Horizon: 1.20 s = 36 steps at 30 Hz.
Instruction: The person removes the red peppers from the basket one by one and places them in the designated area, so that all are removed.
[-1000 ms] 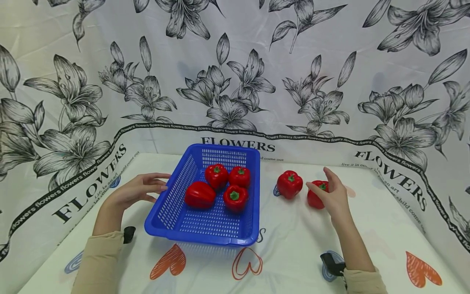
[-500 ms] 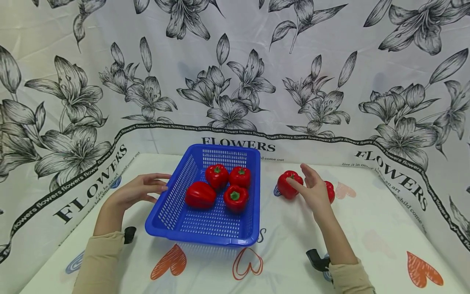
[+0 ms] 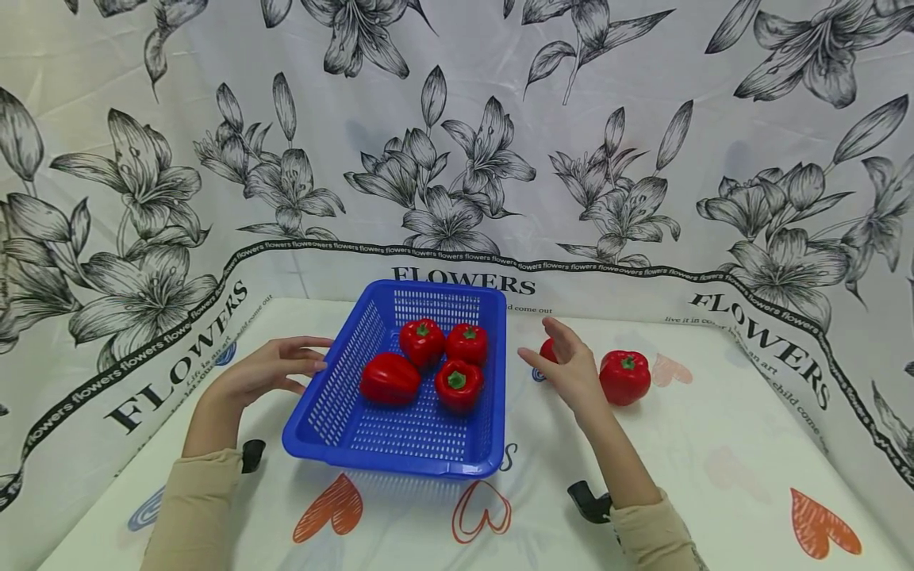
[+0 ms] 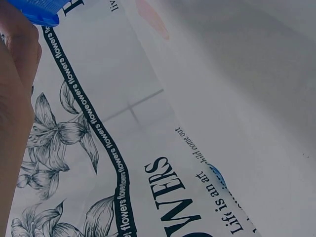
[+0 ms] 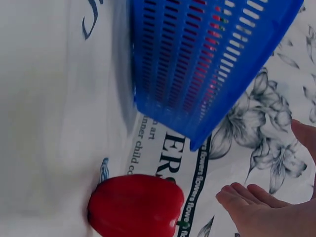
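Observation:
A blue plastic basket [image 3: 305, 454] stands on the table with several red bell peppers [image 3: 389, 379] inside. At its left side is my left hand [image 3: 266, 369], fingers loosely bent, tips at the rim; I cannot tell if they touch it. My right hand [image 3: 571, 377] hovers right of the basket, thumb and fingers spread, with nothing between them. It partly hides one red bell pepper [image 3: 547, 350] on the table; the right wrist view shows that bell pepper [image 5: 138, 205] below the hand. Another bell pepper [image 3: 625, 377] stands to the right of my right hand.
A white tablecloth [image 3: 557, 515] printed with hearts covers the table. Behind it and at the sides hangs a white curtain [image 3: 493, 214] with black flower drawings and lettering.
My right hand has moved left, from the right-hand loose bell pepper past the other one, toward the basket. The left hand, the basket and the peppers have stayed in place.

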Each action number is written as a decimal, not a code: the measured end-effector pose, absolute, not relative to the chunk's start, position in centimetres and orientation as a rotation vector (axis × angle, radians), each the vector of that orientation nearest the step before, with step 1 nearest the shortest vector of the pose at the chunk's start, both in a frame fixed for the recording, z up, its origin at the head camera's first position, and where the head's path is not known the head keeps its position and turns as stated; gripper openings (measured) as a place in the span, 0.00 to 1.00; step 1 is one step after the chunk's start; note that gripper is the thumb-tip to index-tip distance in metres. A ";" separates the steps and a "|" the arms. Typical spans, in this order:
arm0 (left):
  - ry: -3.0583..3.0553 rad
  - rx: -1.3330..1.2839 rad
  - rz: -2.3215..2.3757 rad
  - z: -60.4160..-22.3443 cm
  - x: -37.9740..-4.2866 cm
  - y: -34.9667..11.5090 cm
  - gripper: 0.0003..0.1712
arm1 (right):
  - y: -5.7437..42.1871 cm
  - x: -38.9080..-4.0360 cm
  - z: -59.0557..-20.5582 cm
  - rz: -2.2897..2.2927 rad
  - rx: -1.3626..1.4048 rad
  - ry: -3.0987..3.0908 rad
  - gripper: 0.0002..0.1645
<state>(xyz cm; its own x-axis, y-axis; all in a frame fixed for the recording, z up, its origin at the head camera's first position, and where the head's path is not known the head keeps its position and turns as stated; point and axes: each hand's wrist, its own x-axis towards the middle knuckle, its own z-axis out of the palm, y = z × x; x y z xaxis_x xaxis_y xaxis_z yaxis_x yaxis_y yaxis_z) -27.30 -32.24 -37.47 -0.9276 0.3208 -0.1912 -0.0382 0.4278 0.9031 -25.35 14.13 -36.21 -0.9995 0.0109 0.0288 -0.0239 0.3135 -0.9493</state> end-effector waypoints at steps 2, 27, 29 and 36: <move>2.345 0.244 1.504 -37.4 -27.3 -32.2 0.37 | 13.6 -25.4 -36.3 1.826 0.031 -2.522 0.49; 2.342 0.261 1.499 -37.4 -27.3 -32.2 0.37 | 8.0 -24.8 -36.5 1.845 0.210 -2.566 0.48; 2.342 0.265 1.498 -37.4 -27.3 -32.2 0.36 | 7.6 -24.7 -36.4 1.846 0.216 -2.569 0.49; 2.344 0.264 1.500 -37.4 -27.2 -32.2 0.36 | 6.6 -24.3 -36.1 1.816 0.225 -2.592 0.49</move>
